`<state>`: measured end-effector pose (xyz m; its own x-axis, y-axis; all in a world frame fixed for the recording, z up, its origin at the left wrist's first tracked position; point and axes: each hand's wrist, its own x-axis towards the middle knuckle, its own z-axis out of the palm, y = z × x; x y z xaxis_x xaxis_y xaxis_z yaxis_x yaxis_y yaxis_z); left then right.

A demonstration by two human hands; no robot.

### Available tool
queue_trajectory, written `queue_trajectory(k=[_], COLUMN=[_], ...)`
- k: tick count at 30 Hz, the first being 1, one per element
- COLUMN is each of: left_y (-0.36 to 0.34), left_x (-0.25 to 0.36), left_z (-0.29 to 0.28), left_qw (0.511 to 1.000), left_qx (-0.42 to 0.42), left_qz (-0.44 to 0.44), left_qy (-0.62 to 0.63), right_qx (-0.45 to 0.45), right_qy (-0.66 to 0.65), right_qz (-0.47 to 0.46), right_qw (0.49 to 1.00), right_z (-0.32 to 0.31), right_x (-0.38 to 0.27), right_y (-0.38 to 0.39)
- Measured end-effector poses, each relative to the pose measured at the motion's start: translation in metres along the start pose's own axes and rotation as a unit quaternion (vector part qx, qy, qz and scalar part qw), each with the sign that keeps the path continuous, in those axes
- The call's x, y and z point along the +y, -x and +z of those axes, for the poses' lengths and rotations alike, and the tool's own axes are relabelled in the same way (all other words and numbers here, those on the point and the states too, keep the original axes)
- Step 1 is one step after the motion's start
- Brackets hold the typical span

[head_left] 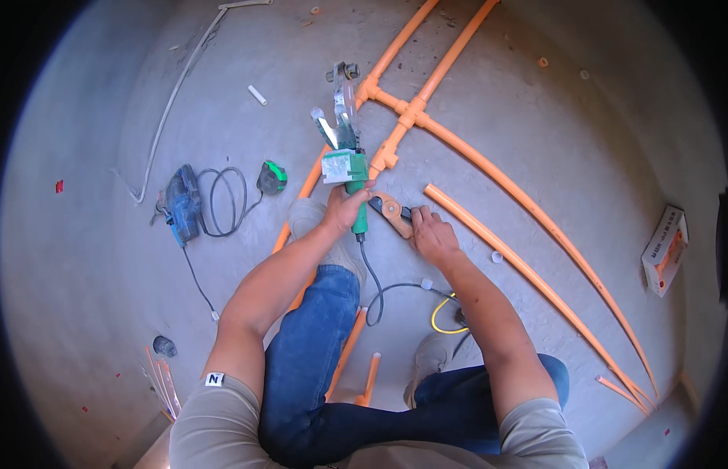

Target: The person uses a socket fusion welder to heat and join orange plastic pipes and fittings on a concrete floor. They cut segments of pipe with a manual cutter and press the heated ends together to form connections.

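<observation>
My left hand (pixel 347 209) is wrapped round the green handle of a pipe welding tool (pixel 345 166), which points away from me on its stand. Its metal heating end and silvery stand legs are at the far side, and a dark cord (pixel 372 270) trails from the handle's near end. Just right of that handle, my right hand (pixel 434 234) is closed on a pipe cutter (pixel 390 209) with an orange body and dark parts. The cutter's left end reaches my left hand; whether those fingers touch it is unclear. Behind the tool run orange pipes (pixel 489 166) joined by fittings.
A loose orange pipe (pixel 505 236) curves to the right. Left lie a blue power tool (pixel 182 205) with its cord and a green-black tape measure (pixel 272 178). An open box (pixel 663 250) stands far right; a white pipe piece (pixel 257 95) lies farther back. Cords run between my legs.
</observation>
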<state>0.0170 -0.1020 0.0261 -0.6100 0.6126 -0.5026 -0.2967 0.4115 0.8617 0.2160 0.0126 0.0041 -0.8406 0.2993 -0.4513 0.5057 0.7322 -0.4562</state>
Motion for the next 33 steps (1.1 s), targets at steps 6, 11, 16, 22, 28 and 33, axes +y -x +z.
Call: queue_trajectory(k=[6,11,16,22,28,33], left_y=[-0.008,-0.018,-0.023,-0.018,-0.018,-0.017], left_x=[-0.004,0.003,-0.005,0.010,0.013,0.015], left_z=[0.001,0.006,0.009,0.016,0.012,0.007], left_qw=[0.998,0.995,0.996,0.999,0.998,0.999], left_qx=[-0.004,-0.035,-0.043,-0.030,-0.006,-0.011], left_qz=[-0.025,-0.050,-0.024,-0.013,-0.055,-0.053], left_qy=[-0.053,-0.078,-0.069,-0.028,0.007,0.002], right_qx=[0.029,0.037,0.039,0.080,0.105,0.122], right_qy=[0.018,0.007,-0.024,-0.008,-0.040,-0.064], right_qz=[-0.002,0.002,0.036,-0.024,0.018,0.033], right_qw=[0.999,0.999,0.998,0.997,0.994,0.990], right_z=[0.014,0.016,0.022,0.024,0.033,0.029], right_x=[0.005,-0.002,-0.010,-0.017,-0.038,-0.046], right_y=[0.001,0.002,-0.001,0.000,-0.014,-0.015])
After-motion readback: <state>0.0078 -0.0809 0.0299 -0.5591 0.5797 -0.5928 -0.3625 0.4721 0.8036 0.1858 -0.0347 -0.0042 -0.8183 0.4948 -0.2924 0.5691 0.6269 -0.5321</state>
